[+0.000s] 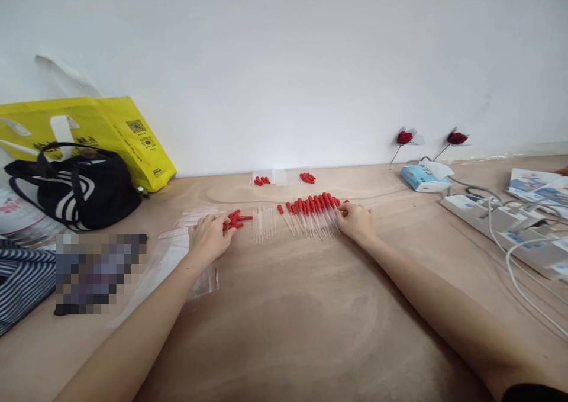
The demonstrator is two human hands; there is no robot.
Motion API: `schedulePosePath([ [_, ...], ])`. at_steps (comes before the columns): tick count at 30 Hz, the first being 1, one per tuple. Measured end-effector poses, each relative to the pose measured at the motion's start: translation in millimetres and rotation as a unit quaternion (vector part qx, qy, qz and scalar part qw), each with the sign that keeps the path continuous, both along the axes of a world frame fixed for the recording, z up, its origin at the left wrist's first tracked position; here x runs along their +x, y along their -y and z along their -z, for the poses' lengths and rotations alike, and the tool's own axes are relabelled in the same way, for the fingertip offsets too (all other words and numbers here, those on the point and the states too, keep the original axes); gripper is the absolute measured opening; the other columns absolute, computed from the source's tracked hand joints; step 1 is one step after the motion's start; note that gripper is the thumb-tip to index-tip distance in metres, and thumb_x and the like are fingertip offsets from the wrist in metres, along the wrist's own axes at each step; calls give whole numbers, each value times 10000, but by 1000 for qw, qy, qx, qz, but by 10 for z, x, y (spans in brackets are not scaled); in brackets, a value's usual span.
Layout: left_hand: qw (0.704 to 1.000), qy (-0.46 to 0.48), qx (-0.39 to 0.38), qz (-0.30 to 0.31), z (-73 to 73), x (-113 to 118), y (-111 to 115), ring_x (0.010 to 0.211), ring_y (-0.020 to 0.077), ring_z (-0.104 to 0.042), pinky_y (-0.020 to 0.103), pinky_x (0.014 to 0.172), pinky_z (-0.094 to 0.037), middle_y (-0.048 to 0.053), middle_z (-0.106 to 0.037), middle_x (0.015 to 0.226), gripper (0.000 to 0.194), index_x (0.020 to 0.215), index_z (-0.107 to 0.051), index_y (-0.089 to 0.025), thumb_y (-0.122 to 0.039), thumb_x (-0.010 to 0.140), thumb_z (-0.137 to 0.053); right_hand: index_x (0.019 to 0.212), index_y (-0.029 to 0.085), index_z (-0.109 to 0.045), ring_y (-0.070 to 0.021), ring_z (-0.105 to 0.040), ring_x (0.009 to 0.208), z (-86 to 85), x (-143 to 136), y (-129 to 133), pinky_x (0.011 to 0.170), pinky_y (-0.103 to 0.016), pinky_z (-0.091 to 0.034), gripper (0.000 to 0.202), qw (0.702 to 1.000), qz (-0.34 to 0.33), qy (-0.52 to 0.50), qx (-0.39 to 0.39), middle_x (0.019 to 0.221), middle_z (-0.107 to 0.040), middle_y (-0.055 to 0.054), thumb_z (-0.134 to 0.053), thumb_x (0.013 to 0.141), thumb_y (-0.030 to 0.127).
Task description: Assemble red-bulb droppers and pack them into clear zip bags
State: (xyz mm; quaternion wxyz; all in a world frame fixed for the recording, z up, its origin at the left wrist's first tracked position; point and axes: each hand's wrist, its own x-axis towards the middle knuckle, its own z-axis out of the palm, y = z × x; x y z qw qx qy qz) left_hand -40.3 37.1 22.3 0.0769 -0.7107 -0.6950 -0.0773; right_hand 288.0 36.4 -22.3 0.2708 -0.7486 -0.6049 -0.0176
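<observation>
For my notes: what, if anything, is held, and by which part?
It cannot be told: left hand is at red caps, right hand at droppers; no grip shows clearly.

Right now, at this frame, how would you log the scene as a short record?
left hand: at loose red caps; grip unclear
right hand: at right end of red-capped tubes; grip unclear
between hands: uncapped clear tubes, left of the capped row
left side: yellow bag, black bag
right side: tissue pack, power strip
</observation>
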Motion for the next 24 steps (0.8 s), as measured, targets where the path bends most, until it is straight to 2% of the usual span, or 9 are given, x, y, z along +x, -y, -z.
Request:
schedulePosePath([
  [3,1000,5,-6,13,19,-41,-34,949,279,-520,384,774,-397,95,-560,999,242,941,-581,-199,-354,778,-490,787,204,-643,-213,-558,778,-16,-14,22,723,-340,-274,227,1000,-6,5,9,738,-652,-48,-448,772,320],
  [6,1000,-7,6,30,34,-51,-53,888,243,-549,331,768,-413,95,-568,945,212,944,-580,-169,-278,786,-488,785,192,-635,-217,-538,819,-50,-116,68,736,-351,-262,231,997,-34,23,67,814,-648,-67,-439,780,314],
  [8,999,-18,10,35,36,-49,-59,879,238,-554,322,768,-416,94,-575,928,194,932,-583,-160,-233,790,-474,768,193,-633,-208,-529,817,-69,-277,97,754,-358,-249,223,992,-76,30,99,819,-647,-62,-439,784,302],
  [10,999,-24,9,34,34,-42,-60,882,248,-555,331,752,-421,89,-588,914,186,917,-589,-165,-210,790,-460,735,198,-631,-192,-526,788,-89,-512,110,765,-363,-238,217,986,-126,34,99,775,-648,-49,-442,785,292],
  [12,999,-28,6,32,32,-34,-55,883,262,-556,344,733,-425,86,-602,910,187,904,-593,-172,-205,792,-448,721,199,-632,-193,-522,778,-117,-788,92,750,-363,-236,223,983,-166,42,73,759,-648,-53,-448,784,309],
  [14,999,-33,3,27,29,-24,-47,881,272,-560,351,720,-428,90,-612,913,197,916,-593,-169,-207,793,-443,745,187,-630,-198,-521,793,-156,-1057,36,737,-359,-242,224,982,-178,51,36,784,-646,-68,-438,781,297],
  [17,999,-37,1,11,20,-6,-29,869,281,-570,355,700,-433,100,-624,912,222,958,-582,-156,-207,788,-448,804,151,-632,-214,-525,830,-218,-1360,-98,763,-371,-241,236,986,-144,65,-43,853,-639,-113,-441,761,283],
  [20,999,-37,3,1,-2,23,-3,848,272,-581,346,692,-434,89,-629,896,226,972,-571,-162,-206,791,-443,822,142,-640,-227,-532,856,-258,-1504,-229,807,-396,-223,224,985,-108,65,-115,877,-637,-135,-464,733,249],
  [24,999,-27,20,13,-36,114,52,847,233,-582,310,691,-434,67,-602,935,229,1001,-547,-182,-205,828,-399,859,144,-647,-255,-542,876,-273,-1551,-320,827,-424,-205,225,980,-93,66,-161,879,-641,-144,-494,706,209],
])
